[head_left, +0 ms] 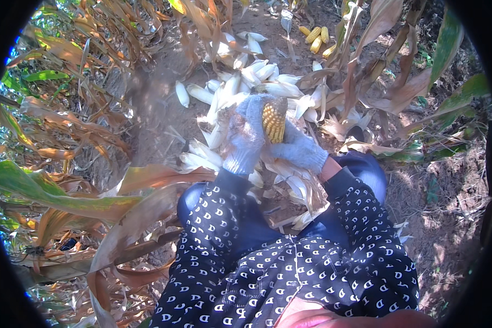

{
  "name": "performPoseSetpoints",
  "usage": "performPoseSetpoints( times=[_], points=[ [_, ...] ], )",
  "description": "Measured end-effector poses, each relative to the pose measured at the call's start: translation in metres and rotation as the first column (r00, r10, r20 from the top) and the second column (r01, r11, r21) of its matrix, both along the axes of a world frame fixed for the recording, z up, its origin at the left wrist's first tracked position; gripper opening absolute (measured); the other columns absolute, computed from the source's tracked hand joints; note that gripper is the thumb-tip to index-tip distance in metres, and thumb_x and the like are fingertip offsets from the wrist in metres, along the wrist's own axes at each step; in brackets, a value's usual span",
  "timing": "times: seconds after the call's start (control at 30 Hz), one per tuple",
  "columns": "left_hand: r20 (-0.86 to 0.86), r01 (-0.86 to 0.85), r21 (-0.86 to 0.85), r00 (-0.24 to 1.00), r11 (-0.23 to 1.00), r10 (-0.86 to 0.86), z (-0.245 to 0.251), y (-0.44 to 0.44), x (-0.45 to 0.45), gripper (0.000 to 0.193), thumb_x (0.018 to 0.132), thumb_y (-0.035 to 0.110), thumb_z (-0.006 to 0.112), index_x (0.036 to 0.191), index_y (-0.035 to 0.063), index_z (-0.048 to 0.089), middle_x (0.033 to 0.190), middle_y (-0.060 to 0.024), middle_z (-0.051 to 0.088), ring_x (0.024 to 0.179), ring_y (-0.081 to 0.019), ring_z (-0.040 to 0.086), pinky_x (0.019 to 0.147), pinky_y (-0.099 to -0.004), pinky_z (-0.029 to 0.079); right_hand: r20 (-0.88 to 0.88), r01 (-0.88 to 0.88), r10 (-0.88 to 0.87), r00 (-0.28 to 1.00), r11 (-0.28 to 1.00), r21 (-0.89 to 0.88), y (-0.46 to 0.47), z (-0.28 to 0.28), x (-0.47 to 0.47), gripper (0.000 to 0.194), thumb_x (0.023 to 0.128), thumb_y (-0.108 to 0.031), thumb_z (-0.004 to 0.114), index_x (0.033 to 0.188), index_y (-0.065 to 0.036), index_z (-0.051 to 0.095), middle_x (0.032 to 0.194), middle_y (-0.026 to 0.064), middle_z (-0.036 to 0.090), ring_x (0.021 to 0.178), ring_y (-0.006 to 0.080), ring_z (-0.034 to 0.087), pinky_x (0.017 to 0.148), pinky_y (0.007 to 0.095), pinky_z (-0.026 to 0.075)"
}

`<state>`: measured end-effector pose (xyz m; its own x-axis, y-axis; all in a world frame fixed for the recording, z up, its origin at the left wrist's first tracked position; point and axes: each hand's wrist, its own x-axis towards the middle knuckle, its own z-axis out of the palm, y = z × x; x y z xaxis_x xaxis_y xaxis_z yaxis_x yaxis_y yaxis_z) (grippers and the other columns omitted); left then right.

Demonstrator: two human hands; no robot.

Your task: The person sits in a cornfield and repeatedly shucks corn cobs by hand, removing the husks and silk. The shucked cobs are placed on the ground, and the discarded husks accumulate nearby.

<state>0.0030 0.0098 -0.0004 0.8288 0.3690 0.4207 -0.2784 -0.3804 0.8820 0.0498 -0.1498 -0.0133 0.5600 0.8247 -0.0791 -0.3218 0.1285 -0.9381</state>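
A yellow ear of corn [274, 125], its kernels bare and its upper end darker, stands between my two gloved hands. My left hand [248, 131], in a grey knitted glove, closes on the ear's left side. On the right side and near its lower end, my right hand [297, 145] grips it in a matching glove. Pale husks [299, 182] hang or lie just below my hands; whether they join the ear I cannot tell. Beyond my hands, a pile of corn ears in pale husks [250, 78] covers the soil.
Several bare yellow ears [316, 37] lie on the ground at the upper right. Dry corn stalks and leaves [94, 110] crowd the left side, and a long leaf [65, 197] reaches towards my left arm. More stalks [389, 61] rise at the right. My knees flank the husks.
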Motion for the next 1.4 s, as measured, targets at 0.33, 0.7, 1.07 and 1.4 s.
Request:
performPoseSetpoints(
  times=[0.33, 0.7, 1.07, 1.4],
  points=[
    [0.080, 0.081, 0.245, 0.991, 0.966, -0.104, 0.039, 0.010, -0.004, 0.035, 0.107, 0.031, 0.054, 0.126, 0.0050, 0.068, 0.118, -0.0110, 0.070, 0.108, -0.0289, 0.064, 0.099, -0.0404, 0.049, 0.211, 0.013, 0.035, 0.977, 0.975, -0.222, 0.000, 0.002, 0.008, 0.062, 0.090, -0.020, 0.081, 0.144, -0.006, 0.052, 0.131, 0.0083, 0.065, 0.121, 0.0182, 0.059, 0.108, 0.0362, 0.049],
    [-0.076, 0.145, 0.103, 0.988, 0.984, -0.138, 0.026, 0.004, -0.009, 0.028, 0.107, 0.021, 0.055, 0.114, 0.0010, 0.072, 0.109, -0.0131, 0.072, 0.103, -0.0242, 0.067, 0.094, -0.0376, 0.051, 0.142, -0.160, 0.216, 0.966, 0.931, -0.329, -0.012, 0.021, 0.005, 0.068, 0.088, -0.021, 0.084, 0.145, -0.004, 0.052, 0.134, 0.0076, 0.065, 0.121, 0.0178, 0.060, 0.109, 0.0360, 0.047],
    [0.065, -0.117, 0.183, 0.992, 0.976, 0.106, 0.008, 0.002, -0.006, 0.027, 0.108, 0.019, 0.052, 0.111, -0.0009, 0.069, 0.105, -0.0133, 0.071, 0.098, -0.0257, 0.068, 0.090, -0.0384, 0.052, 0.216, -0.056, 0.104, 0.971, 0.975, -0.217, -0.006, 0.001, 0.004, 0.078, 0.092, -0.027, 0.079, 0.156, -0.004, 0.040, 0.142, 0.0115, 0.059, 0.130, 0.0204, 0.055, 0.112, 0.0357, 0.045],
    [-0.165, -0.125, 0.483, 0.959, 0.867, 0.230, -0.023, 0.003, 0.000, 0.050, 0.093, 0.006, 0.063, 0.140, -0.0048, 0.052, 0.129, -0.0203, 0.060, 0.120, -0.0360, 0.058, 0.103, -0.0425, 0.046, 0.412, 0.346, -0.131, 0.902, 0.791, -0.505, 0.007, -0.020, -0.015, 0.061, 0.110, -0.048, 0.047, 0.145, 0.002, 0.048, 0.133, 0.0155, 0.060, 0.127, 0.0241, 0.056, 0.106, 0.0398, 0.045]
  ],
)
